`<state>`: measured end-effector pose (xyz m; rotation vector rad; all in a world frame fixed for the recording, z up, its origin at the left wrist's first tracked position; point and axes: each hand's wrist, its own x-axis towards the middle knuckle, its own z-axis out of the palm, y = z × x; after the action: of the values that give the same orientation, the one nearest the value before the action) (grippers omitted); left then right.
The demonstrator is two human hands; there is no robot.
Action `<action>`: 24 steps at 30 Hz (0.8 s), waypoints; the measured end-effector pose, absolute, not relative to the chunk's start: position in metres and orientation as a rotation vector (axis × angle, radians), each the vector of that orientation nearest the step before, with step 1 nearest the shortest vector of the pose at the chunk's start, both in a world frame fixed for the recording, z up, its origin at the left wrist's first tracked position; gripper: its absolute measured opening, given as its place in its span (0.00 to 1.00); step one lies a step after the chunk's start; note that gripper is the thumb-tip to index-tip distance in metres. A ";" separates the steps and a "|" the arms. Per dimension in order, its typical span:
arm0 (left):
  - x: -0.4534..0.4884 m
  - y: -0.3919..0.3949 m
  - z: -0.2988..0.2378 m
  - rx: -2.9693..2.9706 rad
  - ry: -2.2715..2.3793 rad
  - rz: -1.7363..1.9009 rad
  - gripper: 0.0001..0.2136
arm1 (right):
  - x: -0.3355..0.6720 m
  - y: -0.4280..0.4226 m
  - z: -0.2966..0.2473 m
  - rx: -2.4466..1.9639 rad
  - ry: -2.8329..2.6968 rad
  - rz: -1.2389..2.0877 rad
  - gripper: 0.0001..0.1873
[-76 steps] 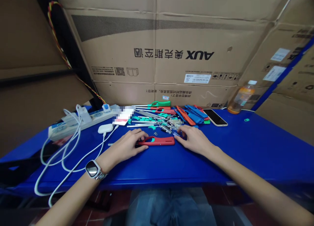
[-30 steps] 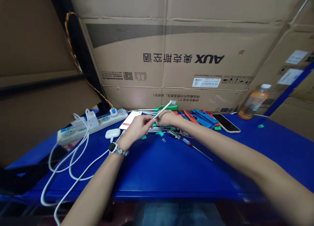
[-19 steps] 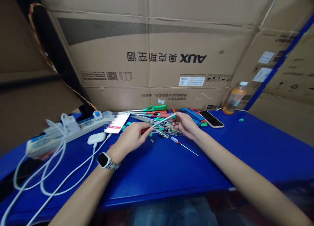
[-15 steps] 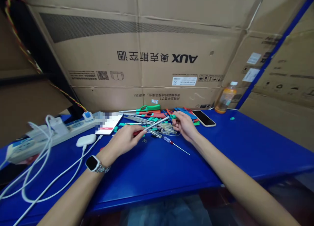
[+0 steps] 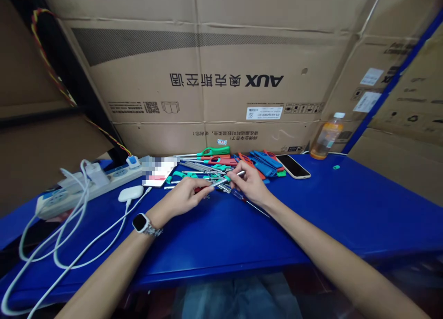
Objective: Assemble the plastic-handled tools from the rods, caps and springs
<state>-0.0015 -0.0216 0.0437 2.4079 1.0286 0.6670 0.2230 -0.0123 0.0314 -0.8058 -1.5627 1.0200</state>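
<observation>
Both hands work above the middle of the counter (image 5: pixel 224 245), toward its back edge. The left hand (image 5: pixel 188 195) is pinching a red piece (image 5: pixel 200 189), mostly covered by its fingers. A metal rod (image 5: pixel 220 182) slants from those fingers up to the right hand (image 5: pixel 249 183), which pinches its far end between thumb and fingertips. A small green part shows beside the right fingertips; whether it touches the rod is too small to tell. So the rod is held between both hands, and its join with the red piece is hidden.

Judging by how things lie, the work is partway along. Along the back edge, a green lighter (image 5: pixel 216 151) looks whole, handle and rod together, and an orange-red lighter (image 5: pixel 218 160) just in front seems so too. The one in hand appears unfinished. Plenty remains in separate parts: loose rods and green pieces (image 5: pixel 180 174) spread in front of the lighters, and a heap of blue and red shells (image 5: pixel 266 164) right of them. A screwdriver (image 5: pixel 256 208) lies below the right hand, in no one's grip.

Toward the back right corner are a phone (image 5: pixel 293 166) and a bottle (image 5: pixel 325 138); toward the left edge, a power strip (image 5: pixel 119 173).
</observation>
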 end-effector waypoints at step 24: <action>0.015 -0.037 0.042 2.415 1.157 0.840 0.28 | 0.187 -0.025 0.023 -0.737 -1.477 1.225 0.20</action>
<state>0.0152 -0.0368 0.0423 2.4155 1.1574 0.8401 0.1867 -0.0251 0.0228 -0.7373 -1.4773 1.2249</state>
